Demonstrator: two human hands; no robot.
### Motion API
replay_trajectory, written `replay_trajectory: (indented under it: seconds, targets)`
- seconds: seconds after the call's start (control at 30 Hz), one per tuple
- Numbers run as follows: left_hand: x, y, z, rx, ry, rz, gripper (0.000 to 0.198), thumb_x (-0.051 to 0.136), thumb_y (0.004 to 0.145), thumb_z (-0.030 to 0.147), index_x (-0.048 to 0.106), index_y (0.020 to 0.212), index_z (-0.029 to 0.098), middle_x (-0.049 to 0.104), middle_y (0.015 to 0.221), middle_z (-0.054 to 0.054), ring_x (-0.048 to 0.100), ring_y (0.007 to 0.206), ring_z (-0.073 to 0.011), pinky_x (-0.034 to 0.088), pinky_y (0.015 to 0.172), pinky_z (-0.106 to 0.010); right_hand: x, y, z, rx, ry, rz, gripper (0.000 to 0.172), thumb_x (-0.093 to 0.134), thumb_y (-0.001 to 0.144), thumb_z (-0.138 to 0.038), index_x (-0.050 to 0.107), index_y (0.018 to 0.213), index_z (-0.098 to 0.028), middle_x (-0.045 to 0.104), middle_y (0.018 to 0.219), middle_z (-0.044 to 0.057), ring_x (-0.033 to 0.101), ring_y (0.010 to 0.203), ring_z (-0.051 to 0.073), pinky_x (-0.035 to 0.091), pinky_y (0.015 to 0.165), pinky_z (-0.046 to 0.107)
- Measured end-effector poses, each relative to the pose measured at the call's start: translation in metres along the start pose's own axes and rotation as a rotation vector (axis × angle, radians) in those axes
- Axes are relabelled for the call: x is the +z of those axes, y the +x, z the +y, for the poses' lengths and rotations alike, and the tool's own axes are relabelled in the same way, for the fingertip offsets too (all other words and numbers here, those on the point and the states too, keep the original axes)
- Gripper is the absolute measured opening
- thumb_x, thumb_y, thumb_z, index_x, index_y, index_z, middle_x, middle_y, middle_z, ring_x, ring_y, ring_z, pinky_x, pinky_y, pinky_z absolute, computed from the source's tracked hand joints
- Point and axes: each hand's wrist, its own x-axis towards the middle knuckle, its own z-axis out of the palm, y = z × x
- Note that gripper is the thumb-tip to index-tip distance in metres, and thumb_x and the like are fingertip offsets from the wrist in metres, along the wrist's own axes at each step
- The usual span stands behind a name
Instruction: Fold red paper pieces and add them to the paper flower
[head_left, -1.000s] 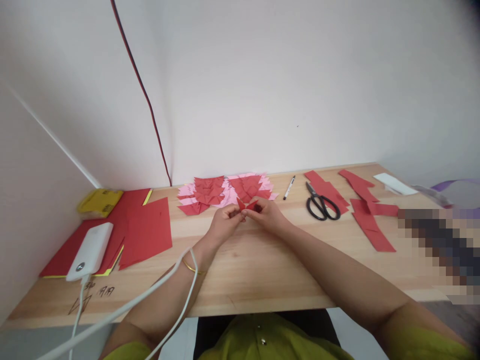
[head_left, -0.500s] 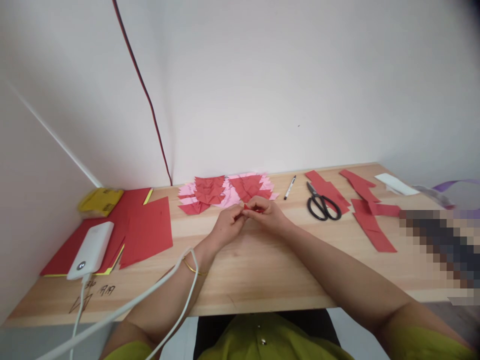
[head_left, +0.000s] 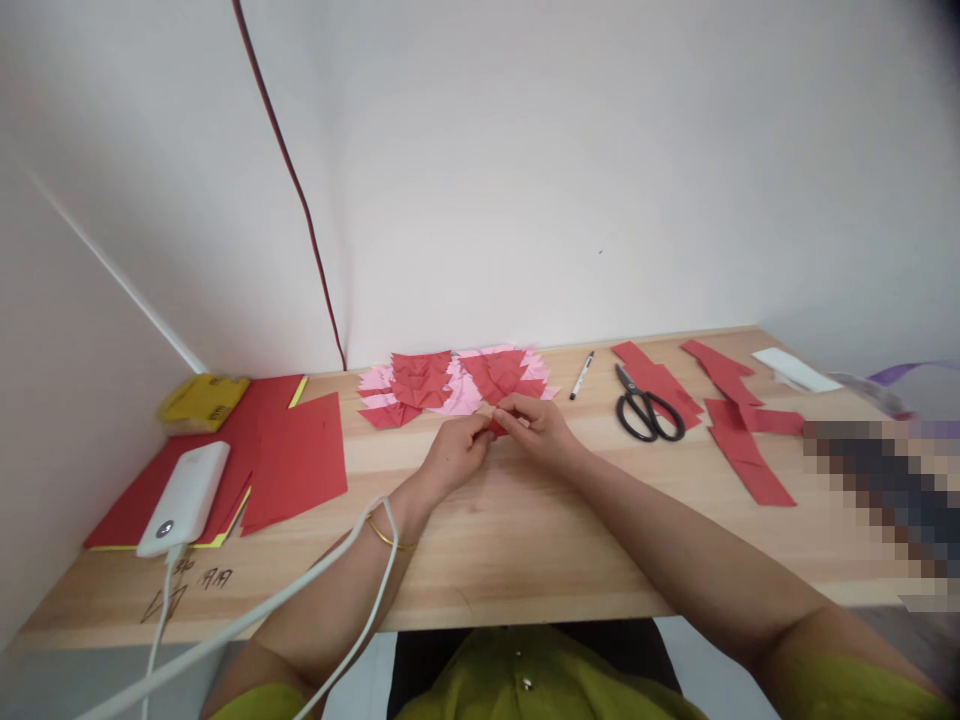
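Note:
Between my two hands is a small piece of red paper (head_left: 498, 428), mostly covered by the fingers. My left hand (head_left: 456, 447) pinches its left side, and my right hand (head_left: 538, 430) grips it from the right, fingertips nearly touching. Just behind the hands lie overlapping folded paper pieces, red (head_left: 421, 380) and pink (head_left: 461, 395), in two clusters against the wall. A gold bangle and a white cable lie at my left wrist.
To the left, red paper sheets (head_left: 300, 465) lie beside a white power bank (head_left: 184, 500) and a yellow packet (head_left: 204, 402). To the right are a marker pen (head_left: 582, 376), black-handled scissors (head_left: 649, 414), red paper strips (head_left: 750, 455) and a white strip (head_left: 796, 370).
The red paper between my fingers has turned a little, and more of it shows below the fingertips. Both hands stay at the same place, with slight finger movement.

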Motion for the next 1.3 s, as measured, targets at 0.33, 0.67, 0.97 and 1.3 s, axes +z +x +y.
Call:
replay_trajectory:
  seconds: [0.33, 0.67, 0.97, 1.3]
  targets:
    - [0.0, 0.0, 0.0, -0.024, 0.015, -0.004, 0.015, 0.049, 0.077, 0.016, 0.064, 0.075, 0.016, 0.063, 0.069, -0.002, 0.053, 0.064, -0.0141, 0.036, 0.059, -0.024, 0.0, 0.0, 0.0, 0.031, 0.08, 0.013, 0.022, 0.052, 0.084, -0.038, 0.059, 0.077, -0.018, 0.063, 0.077, 0.003, 0.056, 0.07, 0.014, 0.045, 0.063, 0.026]
    - [0.0, 0.003, 0.003, -0.234, -0.312, 0.074, 0.012, 0.054, 0.077, 0.025, 0.06, 0.073, 0.016, 0.058, 0.061, 0.002, 0.047, 0.051, -0.0095, 0.037, 0.052, -0.022, -0.004, 0.005, 0.013, 0.208, 0.387, 0.113, 0.036, 0.05, 0.082, -0.052, 0.053, 0.099, -0.021, 0.061, 0.087, 0.004, 0.06, 0.079, 0.014, 0.05, 0.074, 0.03]
    - [0.0, 0.004, 0.006, -0.209, -0.395, 0.134, 0.018, 0.057, 0.077, 0.028, 0.052, 0.065, 0.016, 0.056, 0.059, 0.003, 0.05, 0.054, -0.0092, 0.039, 0.055, -0.021, 0.001, 0.002, 0.015, 0.12, 0.179, -0.045, 0.02, 0.063, 0.076, -0.037, 0.062, 0.082, -0.017, 0.063, 0.08, 0.003, 0.057, 0.073, 0.014, 0.046, 0.068, 0.028]
    - [-0.003, 0.001, 0.008, -0.119, -0.315, 0.139, 0.014, 0.052, 0.081, 0.025, 0.056, 0.072, 0.016, 0.061, 0.067, 0.0, 0.055, 0.061, -0.0109, 0.041, 0.06, -0.023, -0.004, 0.002, 0.005, 0.056, 0.071, -0.031, 0.03, 0.048, 0.087, -0.041, 0.064, 0.074, -0.018, 0.063, 0.073, 0.003, 0.058, 0.071, 0.014, 0.044, 0.068, 0.027]
